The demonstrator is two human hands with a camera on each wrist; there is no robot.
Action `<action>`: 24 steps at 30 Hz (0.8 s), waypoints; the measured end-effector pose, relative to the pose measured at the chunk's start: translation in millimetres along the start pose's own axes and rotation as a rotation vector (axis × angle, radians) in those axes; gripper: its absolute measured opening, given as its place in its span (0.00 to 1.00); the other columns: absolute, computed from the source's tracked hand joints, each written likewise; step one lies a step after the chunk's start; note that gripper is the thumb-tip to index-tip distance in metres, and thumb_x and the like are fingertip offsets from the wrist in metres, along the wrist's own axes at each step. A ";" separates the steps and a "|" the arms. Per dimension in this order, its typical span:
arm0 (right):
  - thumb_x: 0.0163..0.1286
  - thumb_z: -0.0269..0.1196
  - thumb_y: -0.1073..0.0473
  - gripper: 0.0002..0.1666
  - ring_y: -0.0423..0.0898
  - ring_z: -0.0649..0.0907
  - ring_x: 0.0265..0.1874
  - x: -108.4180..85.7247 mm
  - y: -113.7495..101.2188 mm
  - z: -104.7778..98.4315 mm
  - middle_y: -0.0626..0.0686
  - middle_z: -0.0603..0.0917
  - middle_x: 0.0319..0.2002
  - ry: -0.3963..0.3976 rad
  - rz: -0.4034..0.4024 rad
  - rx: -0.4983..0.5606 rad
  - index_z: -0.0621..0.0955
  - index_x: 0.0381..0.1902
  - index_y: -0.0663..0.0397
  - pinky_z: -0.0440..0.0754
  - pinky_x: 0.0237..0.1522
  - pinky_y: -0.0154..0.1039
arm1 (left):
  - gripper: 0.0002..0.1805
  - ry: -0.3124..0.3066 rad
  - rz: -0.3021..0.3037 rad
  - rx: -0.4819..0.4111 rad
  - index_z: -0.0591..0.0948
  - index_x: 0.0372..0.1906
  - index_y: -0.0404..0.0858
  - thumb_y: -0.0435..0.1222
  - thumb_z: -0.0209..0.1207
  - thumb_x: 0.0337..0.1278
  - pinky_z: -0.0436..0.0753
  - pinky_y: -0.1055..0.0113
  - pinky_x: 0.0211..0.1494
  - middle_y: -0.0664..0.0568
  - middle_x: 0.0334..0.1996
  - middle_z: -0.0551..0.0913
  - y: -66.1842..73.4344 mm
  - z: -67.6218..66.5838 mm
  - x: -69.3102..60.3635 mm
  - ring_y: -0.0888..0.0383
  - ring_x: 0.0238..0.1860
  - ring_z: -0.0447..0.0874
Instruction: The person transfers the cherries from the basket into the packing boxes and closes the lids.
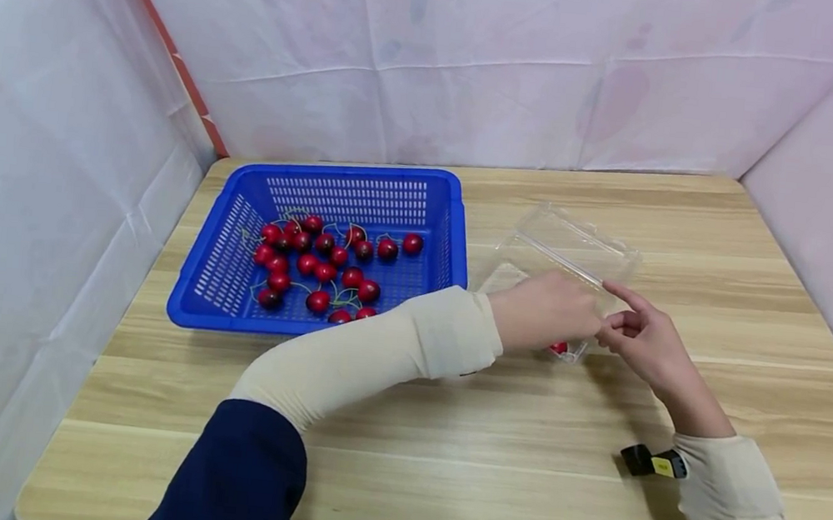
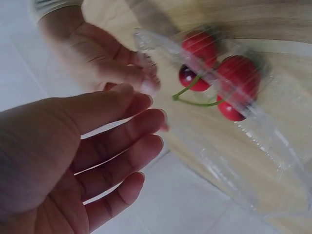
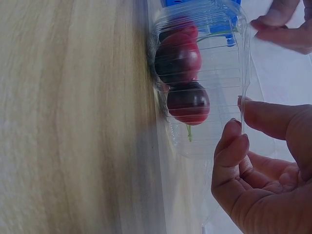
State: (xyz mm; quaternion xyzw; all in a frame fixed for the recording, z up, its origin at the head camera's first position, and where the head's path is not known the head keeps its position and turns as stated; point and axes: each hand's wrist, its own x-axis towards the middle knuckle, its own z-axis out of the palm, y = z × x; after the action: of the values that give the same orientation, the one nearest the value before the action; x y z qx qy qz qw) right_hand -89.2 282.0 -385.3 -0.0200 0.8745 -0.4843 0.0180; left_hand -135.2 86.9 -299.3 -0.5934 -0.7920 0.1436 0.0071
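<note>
A clear plastic clamshell box [image 1: 574, 263] lies on the table with its lid raised and several red cherries [image 3: 178, 58] inside. My right hand [image 1: 645, 345] pinches the box's near right rim between thumb and fingers, as the right wrist view shows. Over the box reaches my left hand [image 1: 550, 311], its fingers [image 2: 129, 146] loosely bent with nothing seen between them. From the left wrist view, green stems [image 2: 200, 103] join some of the cherries. My left hand hides part of the box in the head view.
To the left stands a blue slotted plastic basket [image 1: 193, 272] with many stemmed cherries [image 1: 306, 264] on its bottom. A pale wood table [image 1: 479, 475] carries everything. White sheeting [image 1: 480, 65] walls off the back and sides. A black strap device [image 1: 649, 462] sits at my right wrist.
</note>
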 end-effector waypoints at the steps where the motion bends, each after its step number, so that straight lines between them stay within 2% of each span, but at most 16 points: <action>1: 0.64 0.59 0.73 0.38 0.36 0.80 0.23 0.3 -0.2 -0.2 0.40 0.81 0.25 0.001 0.000 -0.001 0.59 0.70 0.68 0.77 0.26 0.29 | 0.12 -0.001 0.005 -0.017 0.82 0.47 0.53 0.35 0.55 0.66 0.80 0.69 0.45 0.63 0.43 0.84 -1.7 -2.7 -2.8 0.66 0.41 0.78; 5: 0.65 0.62 0.67 0.38 0.38 0.79 0.23 1.8 -2.2 -0.3 0.40 0.82 0.25 0.007 0.012 -0.023 0.60 0.70 0.65 0.77 0.26 0.30 | 0.10 0.002 0.005 -0.067 0.82 0.46 0.51 0.36 0.54 0.67 0.80 0.67 0.44 0.63 0.40 0.84 -12.0 -15.1 -17.9 0.65 0.36 0.76; 8: 0.66 0.64 0.61 0.40 0.38 0.79 0.23 2.2 -4.1 0.3 0.41 0.82 0.25 0.010 0.038 -0.040 0.60 0.71 0.62 0.77 0.26 0.32 | 0.09 0.017 -0.021 -0.095 0.82 0.43 0.49 0.36 0.52 0.68 0.79 0.68 0.40 0.61 0.37 0.83 -21.4 -23.8 -35.0 0.63 0.32 0.74; 10: 0.65 0.64 0.59 0.41 0.39 0.79 0.24 2.4 -4.5 1.0 0.41 0.82 0.26 0.003 0.051 -0.043 0.60 0.71 0.61 0.77 0.26 0.33 | 0.10 0.029 -0.048 -0.124 0.82 0.41 0.47 0.35 0.51 0.67 0.78 0.69 0.36 0.60 0.33 0.82 -28.7 -28.5 -50.9 0.61 0.29 0.73; 14: 0.66 0.65 0.58 0.42 0.38 0.79 0.25 2.3 -4.6 0.7 0.42 0.82 0.27 0.002 0.062 -0.057 0.59 0.72 0.60 0.77 0.26 0.33 | 0.11 0.122 -0.117 -0.177 0.81 0.33 0.46 0.38 0.49 0.68 0.73 0.69 0.29 0.58 0.27 0.78 -46.0 -33.5 -90.0 0.60 0.26 0.70; 19: 0.66 0.64 0.58 0.42 0.38 0.78 0.25 2.6 -4.2 -2.1 0.41 0.82 0.27 0.012 0.077 -0.073 0.59 0.72 0.59 0.77 0.26 0.33 | 0.12 0.262 -0.232 -0.195 0.80 0.27 0.43 0.38 0.53 0.66 0.74 0.65 0.26 0.55 0.22 0.76 -70.5 -28.8 -134.3 0.58 0.24 0.72; 22: 0.66 0.64 0.58 0.42 0.38 0.78 0.25 2.6 -3.5 -4.0 0.42 0.82 0.27 0.007 0.088 -0.078 0.58 0.73 0.58 0.77 0.27 0.34 | 0.11 0.284 -0.285 -0.200 0.81 0.26 0.43 0.36 0.55 0.64 0.76 0.64 0.28 0.55 0.22 0.77 -84.7 -19.6 -152.4 0.57 0.24 0.74; 24: 0.66 0.64 0.58 0.43 0.38 0.78 0.26 2.4 -2.7 -4.8 0.42 0.82 0.28 0.005 0.092 -0.080 0.58 0.73 0.58 0.77 0.27 0.35 | 0.09 0.266 -0.304 -0.209 0.82 0.28 0.43 0.36 0.56 0.63 0.78 0.62 0.30 0.54 0.25 0.79 -94.3 -11.6 -160.8 0.56 0.26 0.76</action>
State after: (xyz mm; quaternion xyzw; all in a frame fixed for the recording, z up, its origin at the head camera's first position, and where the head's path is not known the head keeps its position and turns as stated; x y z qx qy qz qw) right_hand -91.8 284.5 -380.4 0.0206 0.8933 -0.4475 0.0372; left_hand -173.9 -86.1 -240.4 -0.4785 -0.8749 -0.0213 0.0715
